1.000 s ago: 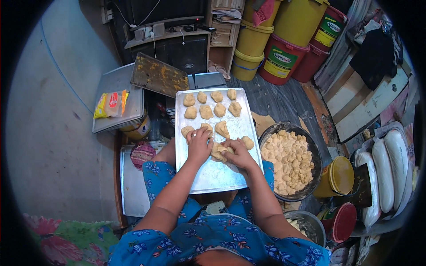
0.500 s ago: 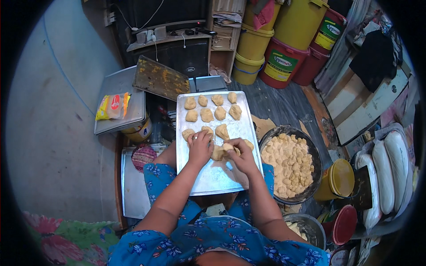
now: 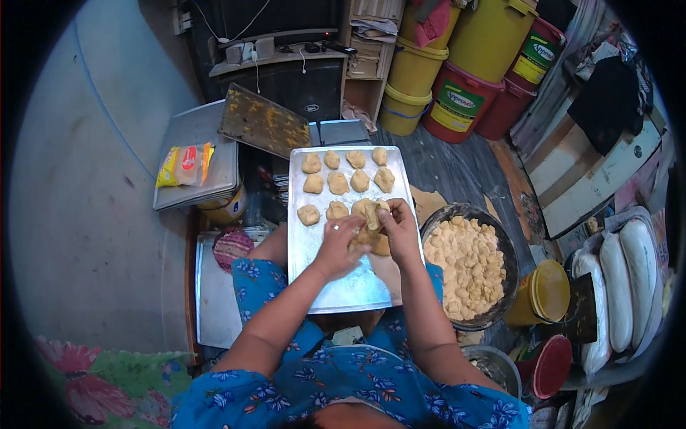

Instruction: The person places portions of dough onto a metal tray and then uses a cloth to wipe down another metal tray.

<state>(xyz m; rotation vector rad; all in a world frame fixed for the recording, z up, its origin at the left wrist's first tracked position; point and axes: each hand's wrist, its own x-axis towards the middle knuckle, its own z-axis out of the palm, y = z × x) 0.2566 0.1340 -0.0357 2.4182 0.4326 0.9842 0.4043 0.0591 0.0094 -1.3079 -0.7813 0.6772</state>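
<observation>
A silver baking tray (image 3: 323,286) rests across my lap, with rows of rough tan dough lumps (image 3: 337,184) on its far half. My right hand (image 3: 401,232) pinches a piece of dough (image 3: 372,214) between thumb and fingers, raised over the tray's right side. Close to its left stands my left hand (image 3: 341,247), fingers stretched apart and slightly blurred, with nothing seen in it. Below the hands lies flatter dough (image 3: 379,245), partly hidden by them. A thin brown sheet (image 3: 388,275) lies on the tray near my right wrist.
To the right, a dark basin (image 3: 509,275) holds many floury dough pieces (image 3: 468,264). Beyond it stand a yellow bucket (image 3: 550,289) and a red-lidded tub (image 3: 554,365). Stacked trays (image 3: 214,161) carrying a yellow packet (image 3: 187,166) are at left; a stained tray (image 3: 263,121) leans behind.
My right hand has risen, lifting a piece of dough off the tray. My left hand has left the dough lumps and moved right, toward the right hand.
</observation>
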